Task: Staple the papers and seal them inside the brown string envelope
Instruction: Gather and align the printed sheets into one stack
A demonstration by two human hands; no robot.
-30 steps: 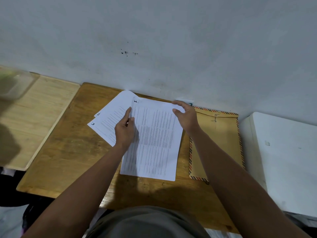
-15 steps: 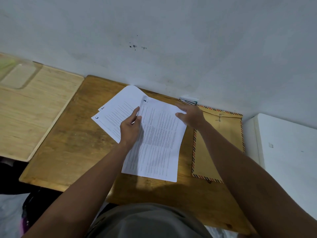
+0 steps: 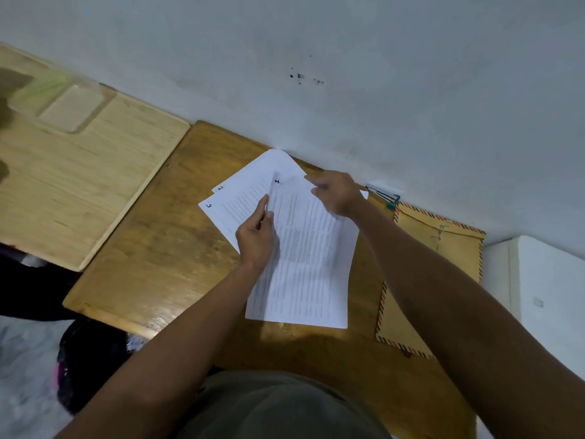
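Observation:
Several printed white papers (image 3: 304,264) lie fanned on the brown wooden table (image 3: 152,248). The top sheet runs toward me; the sheets under it stick out to the upper left. My left hand (image 3: 256,237) presses on the left side of the top sheet, thumb and forefinger along its edge. My right hand (image 3: 335,193) pinches the top sheet near its upper edge. The brown string envelope (image 3: 456,248), with a striped border, lies flat to the right of the papers, partly under my right forearm. A small stapler-like object (image 3: 384,193) sits by the wall, behind my right hand.
A lighter wooden board (image 3: 79,185) adjoins the table on the left, with a clear plastic box (image 3: 63,99) on its far corner. A white box (image 3: 544,280) stands to the right. A grey wall (image 3: 348,74) closes the table's far edge.
My right hand moved left, from the top sheet's right corner toward its upper middle. The left hand stayed on the papers. The camera view shifted right and down.

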